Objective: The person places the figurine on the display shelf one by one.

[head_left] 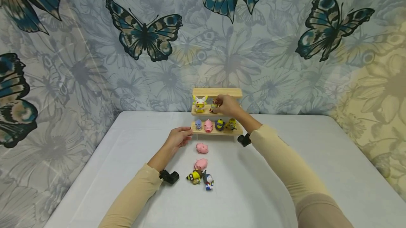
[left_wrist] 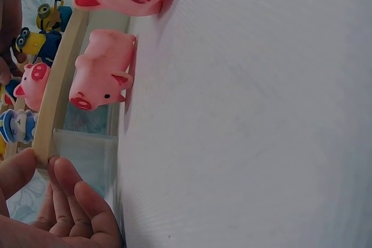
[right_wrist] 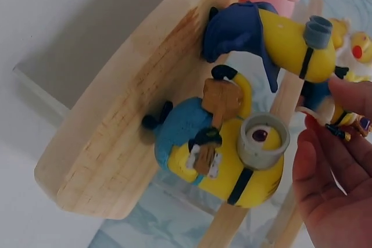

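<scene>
A small wooden tiered display shelf stands at the back of the table. My left hand pinches the left end of its lower board, thumb above and fingers beneath. Up at the middle tier, my right hand grips a small minion figurine, partly hidden by the fingers. Left of it on that tier sits a white and yellow figurine. The lower tier bears a blue-capped figurine, a pink pig, a caped minion and a goggled minion.
In front of the shelf lie a pink pig and another pig. Nearer me are a yellow minion figurine and a blue and white figurine. A butterfly-patterned backdrop rises behind the white table.
</scene>
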`<state>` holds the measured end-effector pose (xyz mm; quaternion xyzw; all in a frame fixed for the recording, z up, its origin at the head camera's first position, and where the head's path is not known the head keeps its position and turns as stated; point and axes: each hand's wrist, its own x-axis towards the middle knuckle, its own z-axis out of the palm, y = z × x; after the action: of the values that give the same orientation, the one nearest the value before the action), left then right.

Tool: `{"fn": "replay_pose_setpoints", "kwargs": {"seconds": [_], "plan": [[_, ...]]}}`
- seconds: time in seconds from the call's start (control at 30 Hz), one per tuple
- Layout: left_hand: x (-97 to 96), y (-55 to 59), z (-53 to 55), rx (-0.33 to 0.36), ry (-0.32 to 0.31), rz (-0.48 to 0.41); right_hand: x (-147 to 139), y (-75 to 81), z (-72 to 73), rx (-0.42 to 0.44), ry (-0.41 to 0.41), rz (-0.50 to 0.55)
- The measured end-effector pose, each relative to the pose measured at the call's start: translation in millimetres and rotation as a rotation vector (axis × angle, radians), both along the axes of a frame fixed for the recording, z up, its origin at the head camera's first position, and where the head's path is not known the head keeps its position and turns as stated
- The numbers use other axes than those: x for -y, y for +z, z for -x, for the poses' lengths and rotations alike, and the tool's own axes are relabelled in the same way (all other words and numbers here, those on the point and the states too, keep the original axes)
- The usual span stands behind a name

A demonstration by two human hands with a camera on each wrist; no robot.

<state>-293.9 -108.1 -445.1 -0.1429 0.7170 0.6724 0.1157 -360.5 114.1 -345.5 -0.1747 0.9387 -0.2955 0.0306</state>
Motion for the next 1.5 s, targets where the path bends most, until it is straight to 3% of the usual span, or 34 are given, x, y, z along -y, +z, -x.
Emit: {"fn": "replay_pose_setpoints", "kwargs": {"seconds": [0.57,0.77,0.93,1.07,1.27,1.5], "plan": [[-0.3,-0.5,-0.7,-0.001,-0.001,-0.007,-6.6,6.4,-8.9,-0.004,0.048,0.01],[-0.3,-0.5,-1.0,0.006,0.0,-0.011,-11.5,22.5,-29.2,-0.121,-0.007,-0.045],[0.4,-0.7,-0.7,0.004,0.001,-0.015,-15.0,29.2,-52.2,-0.229,0.034,0.019],[0.9,-1.2,-0.4,-0.002,-0.005,-0.016,-17.0,28.4,-71.1,-0.266,0.078,0.065],[1.0,-0.6,-0.8,0.004,-0.004,-0.023,-16.0,20.1,-94.1,-0.268,0.128,0.079],[1.4,-2.0,1.6,0.015,0.001,-0.023,-5.1,0.9,-112.6,-0.141,0.098,0.027]]}}
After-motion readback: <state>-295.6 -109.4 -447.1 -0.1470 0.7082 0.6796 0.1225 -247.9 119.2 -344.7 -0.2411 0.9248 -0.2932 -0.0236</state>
